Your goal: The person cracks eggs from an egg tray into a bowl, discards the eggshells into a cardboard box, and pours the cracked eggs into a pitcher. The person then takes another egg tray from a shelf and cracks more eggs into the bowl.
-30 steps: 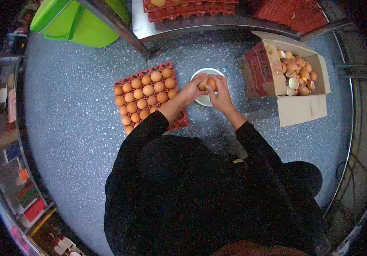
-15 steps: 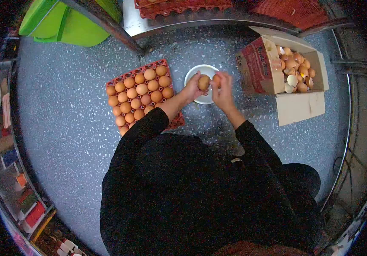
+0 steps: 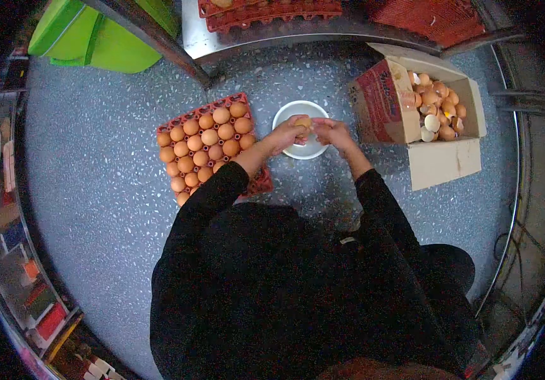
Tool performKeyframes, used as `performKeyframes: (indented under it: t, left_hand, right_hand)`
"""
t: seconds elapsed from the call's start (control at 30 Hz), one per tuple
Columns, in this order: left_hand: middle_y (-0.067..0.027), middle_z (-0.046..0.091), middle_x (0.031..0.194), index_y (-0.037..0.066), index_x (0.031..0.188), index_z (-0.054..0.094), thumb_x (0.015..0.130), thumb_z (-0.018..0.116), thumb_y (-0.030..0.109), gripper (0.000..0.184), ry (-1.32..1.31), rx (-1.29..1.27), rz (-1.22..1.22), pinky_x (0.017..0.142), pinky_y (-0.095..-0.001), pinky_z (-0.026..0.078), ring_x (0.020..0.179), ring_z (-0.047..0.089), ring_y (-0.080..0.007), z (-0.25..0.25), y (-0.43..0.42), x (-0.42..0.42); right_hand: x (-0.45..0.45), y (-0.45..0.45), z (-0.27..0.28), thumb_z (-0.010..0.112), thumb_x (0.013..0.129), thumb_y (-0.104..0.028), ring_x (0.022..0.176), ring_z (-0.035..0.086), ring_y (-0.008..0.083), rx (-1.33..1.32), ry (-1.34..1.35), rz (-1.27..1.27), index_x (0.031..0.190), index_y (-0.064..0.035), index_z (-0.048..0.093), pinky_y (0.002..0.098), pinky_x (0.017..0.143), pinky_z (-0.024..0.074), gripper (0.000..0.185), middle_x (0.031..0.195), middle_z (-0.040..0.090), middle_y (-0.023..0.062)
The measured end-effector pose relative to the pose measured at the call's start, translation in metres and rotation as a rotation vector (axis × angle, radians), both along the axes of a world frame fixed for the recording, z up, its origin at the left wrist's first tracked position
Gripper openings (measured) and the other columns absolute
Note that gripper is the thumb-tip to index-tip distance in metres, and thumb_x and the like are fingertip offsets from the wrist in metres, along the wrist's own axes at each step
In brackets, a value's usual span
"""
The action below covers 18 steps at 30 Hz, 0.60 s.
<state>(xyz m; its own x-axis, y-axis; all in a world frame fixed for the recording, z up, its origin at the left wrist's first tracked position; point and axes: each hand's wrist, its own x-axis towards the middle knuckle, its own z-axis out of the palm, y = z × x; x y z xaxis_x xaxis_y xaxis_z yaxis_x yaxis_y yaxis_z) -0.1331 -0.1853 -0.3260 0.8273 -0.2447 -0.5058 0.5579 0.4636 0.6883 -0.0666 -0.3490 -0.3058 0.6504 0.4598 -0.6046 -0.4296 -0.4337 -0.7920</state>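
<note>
Egg [image 3: 304, 122] sits in left hand [image 3: 285, 135], past the thumb towards right hand [image 3: 336, 134], over white bowl [image 3: 304, 109], within its rim; long axis unclear. Left hand is nearer; right hand's fingers bunch close by (contents: cannot tell). Lettering on cardboard box [image 3: 377, 107], beyond bowl's right edge, is illegible.

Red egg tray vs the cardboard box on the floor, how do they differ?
The red plastic egg tray is flat and shallow; the brown cardboard box has tall walls and open flaps.
The tray carries brown eggs in rows; the box holds loosely heaped broken eggshells.
Both sit on the floor.
</note>
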Motion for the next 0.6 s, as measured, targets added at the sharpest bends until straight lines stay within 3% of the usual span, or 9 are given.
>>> performKeyframes:
  t: [0.13, 0.27, 0.33, 0.4, 0.43, 0.5, 0.6]
  left_hand:
    - [-0.0069, 0.050, 0.094, 0.005, 0.116, 0.035, 0.073, 0.059, 0.012, 0.049, -0.038, 0.142, 0.028, 0.066, -0.0244, 0.045, 0.077, 0.054, -0.0138, 0.002, 0.005, 0.002]
    - [-0.0079, 0.055, 0.092, 0.003, 0.111, 0.043, 0.071, 0.063, 0.013, 0.046, -0.180, 0.382, 0.001, 0.067, -0.0237, 0.046, 0.079, 0.056, -0.0145, -0.008, 0.006, 0.005]
    - [-0.0078, 0.057, 0.089, 0.002, 0.107, 0.047, 0.070, 0.064, 0.016, 0.043, -0.266, 0.437, 0.030, 0.068, -0.0239, 0.046, 0.078, 0.056, -0.0141, -0.017, 0.005, 0.005]
    - [-0.0081, 0.060, 0.085, 0.001, 0.100, 0.053, 0.068, 0.066, 0.020, 0.039, -0.344, 0.775, -0.037, 0.068, -0.0253, 0.046, 0.077, 0.057, -0.0132, -0.017, 0.004, 0.005]
    - [-0.0081, 0.060, 0.085, 0.001, 0.100, 0.053, 0.068, 0.066, 0.020, 0.039, -0.344, 0.773, -0.039, 0.068, -0.0253, 0.046, 0.077, 0.057, -0.0132, -0.012, 0.003, 0.005]
    - [-0.0116, 0.060, 0.095, 0.004, 0.107, 0.053, 0.066, 0.066, 0.030, 0.050, -0.298, 0.842, -0.051, 0.077, -0.0294, 0.044, 0.086, 0.058, -0.0194, -0.002, 0.001, 0.002]
    - [-0.0137, 0.060, 0.095, 0.007, 0.114, 0.049, 0.065, 0.066, 0.033, 0.057, -0.287, 0.895, -0.135, 0.076, -0.0302, 0.045, 0.086, 0.058, -0.0219, -0.002, 0.004, 0.002]
  right_hand:
    - [0.009, -0.004, -0.017, 0.064, 0.073, -0.023, 0.061, 0.053, 0.0069, 0.071, -0.029, 0.125, 0.100, -0.0042, 0.057, 0.0191, 0.053, 0.0425, 0.034, 0.077, 0.059, 0.0007]
    - [0.010, -0.002, -0.035, 0.063, 0.074, -0.022, 0.061, 0.054, 0.0076, 0.103, -0.113, 0.064, 0.098, -0.0023, 0.058, 0.0200, 0.054, 0.0440, 0.032, 0.075, 0.060, 0.0009]
    - [0.008, 0.003, -0.033, 0.063, 0.073, -0.022, 0.062, 0.055, 0.0080, -0.081, -0.330, 0.178, 0.096, 0.0000, 0.058, 0.0219, 0.057, 0.0456, 0.032, 0.073, 0.060, 0.0026]
    - [0.003, 0.006, -0.026, 0.063, 0.072, -0.022, 0.063, 0.055, 0.0087, -0.089, -0.320, 0.156, 0.095, 0.0007, 0.058, 0.0224, 0.058, 0.0460, 0.033, 0.074, 0.061, 0.0038]
    - [0.002, 0.006, -0.027, 0.063, 0.072, -0.023, 0.065, 0.056, 0.0094, -0.096, -0.313, 0.133, 0.095, 0.0014, 0.058, 0.0229, 0.060, 0.0464, 0.034, 0.074, 0.061, 0.0051]
    - [-0.001, 0.006, -0.029, 0.063, 0.071, -0.023, 0.066, 0.057, 0.0104, -0.090, -0.346, 0.134, 0.095, 0.0017, 0.058, 0.0237, 0.061, 0.0466, 0.035, 0.076, 0.062, 0.0065]
    - [-0.003, 0.007, -0.022, 0.063, 0.070, -0.022, 0.070, 0.058, 0.0123, -0.125, -0.410, 0.169, 0.095, 0.0017, 0.058, 0.0253, 0.064, 0.0470, 0.035, 0.079, 0.062, 0.0087]
